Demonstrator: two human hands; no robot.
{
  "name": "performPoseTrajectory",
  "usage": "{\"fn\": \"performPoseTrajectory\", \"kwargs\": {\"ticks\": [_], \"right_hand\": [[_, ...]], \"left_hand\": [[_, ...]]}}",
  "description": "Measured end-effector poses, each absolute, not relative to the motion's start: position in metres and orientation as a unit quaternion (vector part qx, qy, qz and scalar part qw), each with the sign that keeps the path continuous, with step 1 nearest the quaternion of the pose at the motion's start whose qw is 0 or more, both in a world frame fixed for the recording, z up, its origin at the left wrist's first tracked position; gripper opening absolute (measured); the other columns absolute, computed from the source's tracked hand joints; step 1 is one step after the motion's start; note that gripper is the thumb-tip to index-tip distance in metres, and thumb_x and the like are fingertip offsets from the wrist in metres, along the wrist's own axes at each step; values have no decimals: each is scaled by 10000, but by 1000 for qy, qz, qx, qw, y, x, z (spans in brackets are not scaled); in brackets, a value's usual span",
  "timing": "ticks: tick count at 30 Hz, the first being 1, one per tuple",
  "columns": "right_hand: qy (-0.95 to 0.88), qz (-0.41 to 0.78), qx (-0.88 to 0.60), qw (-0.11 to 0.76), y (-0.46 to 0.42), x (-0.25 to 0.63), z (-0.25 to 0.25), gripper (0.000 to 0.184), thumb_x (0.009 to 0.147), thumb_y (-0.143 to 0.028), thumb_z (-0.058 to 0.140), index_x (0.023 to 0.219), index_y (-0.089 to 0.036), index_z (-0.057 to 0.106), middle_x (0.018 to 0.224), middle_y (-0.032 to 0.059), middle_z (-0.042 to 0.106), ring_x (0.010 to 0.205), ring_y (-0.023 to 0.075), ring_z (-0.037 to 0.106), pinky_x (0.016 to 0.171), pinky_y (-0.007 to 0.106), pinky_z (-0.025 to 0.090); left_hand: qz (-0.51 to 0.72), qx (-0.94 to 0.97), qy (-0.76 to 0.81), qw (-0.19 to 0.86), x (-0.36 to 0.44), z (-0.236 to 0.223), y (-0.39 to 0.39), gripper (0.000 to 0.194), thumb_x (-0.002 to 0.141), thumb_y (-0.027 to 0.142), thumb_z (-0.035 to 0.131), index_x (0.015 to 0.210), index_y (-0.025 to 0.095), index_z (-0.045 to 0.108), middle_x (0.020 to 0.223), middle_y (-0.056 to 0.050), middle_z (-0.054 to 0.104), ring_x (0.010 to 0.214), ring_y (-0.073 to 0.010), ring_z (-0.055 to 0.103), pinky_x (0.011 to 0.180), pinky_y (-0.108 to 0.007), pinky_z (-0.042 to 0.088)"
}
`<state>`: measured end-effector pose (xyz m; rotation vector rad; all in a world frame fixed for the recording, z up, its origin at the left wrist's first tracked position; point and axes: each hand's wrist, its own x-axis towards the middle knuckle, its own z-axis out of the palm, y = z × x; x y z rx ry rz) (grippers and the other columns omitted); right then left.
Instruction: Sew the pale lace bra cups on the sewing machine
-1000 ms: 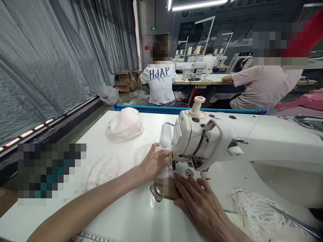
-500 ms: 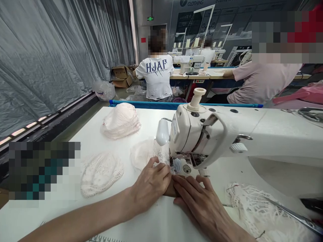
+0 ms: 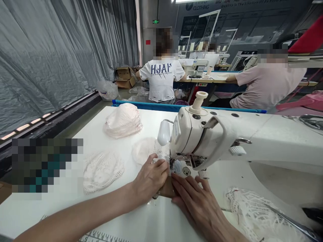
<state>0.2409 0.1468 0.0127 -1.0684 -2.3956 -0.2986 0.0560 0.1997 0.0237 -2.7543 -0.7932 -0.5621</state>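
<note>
A white sewing machine (image 3: pixel 217 134) stands on the white table (image 3: pixel 131 222). My left hand (image 3: pixel 150 179) lies on a piece of white lace and tan fabric (image 3: pixel 165 164) just left of the needle, fingers curled down onto it. My right hand (image 3: pixel 195 198) rests flat beside it, fingers stretched out and pressing the same piece toward the presser foot. Most of the fabric is hidden under both hands.
A stack of pale pink cups (image 3: pixel 123 120) sits at the far left of the table, a single pale cup (image 3: pixel 143 151) and a white lace piece (image 3: pixel 102 170) nearer. More lace (image 3: pixel 254 215) lies at the right. Other people sit at machines behind.
My left hand has slid back from beside the needle toward me and lies next to my right hand, covering the tan fabric. The view has shifted slightly.
</note>
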Motion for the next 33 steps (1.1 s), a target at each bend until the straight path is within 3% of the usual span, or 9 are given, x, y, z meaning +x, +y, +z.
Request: {"fn": "performPoseTrajectory", "kwargs": {"ticks": [9,15,17,20,25,29,33], "right_hand": [[-878,-123,-397,236,147,239,15,290,952,-288,369,1036,-149,609,1092,101,645,871,202,568,767,354,331],[-885,-116,-371,256,147,242,20,278,955,-247,348,1020,-152,601,1055,96,659,852,199,580,770,363,336],[-893,-111,-351,260,146,240,27,281,960,-237,333,955,-162,604,986,80,673,811,190,583,757,359,337],[-904,-84,-328,262,146,228,42,281,960,-220,320,896,-186,592,871,51,668,758,182,567,725,343,341],[-911,-48,-321,256,153,190,47,217,928,-252,418,1081,-162,542,1088,101,610,947,231,532,785,369,347],[-930,24,-302,206,158,179,33,207,930,-167,380,881,-163,581,890,65,619,806,194,541,789,398,344],[-918,160,-306,197,146,191,39,190,930,-201,406,832,-165,565,782,29,587,722,163,523,736,352,377]], "left_hand": [[-144,-941,-290,96,56,25,209,245,895,56,336,1049,155,499,1022,-34,612,990,-143,549,994,-376,250],[-197,-921,-328,71,22,34,216,246,873,154,481,1119,149,484,1105,-63,603,1000,-154,566,987,-408,239],[-184,-910,-363,74,-1,41,222,201,838,209,564,1028,148,538,1065,-62,624,1000,-175,566,962,-419,232],[-134,-908,-393,56,-24,47,221,29,802,156,585,776,145,579,903,-17,649,829,-142,588,898,-392,248],[-126,-920,-367,48,-16,42,184,215,847,62,441,695,143,570,760,2,604,687,-109,526,770,-323,277],[-175,-914,-364,-31,-13,40,148,211,903,164,425,756,136,574,798,-8,602,756,-123,526,766,-313,280],[-211,-889,-376,-152,-23,44,124,149,845,295,574,841,150,606,871,-11,622,843,-143,539,826,-322,285]]}}
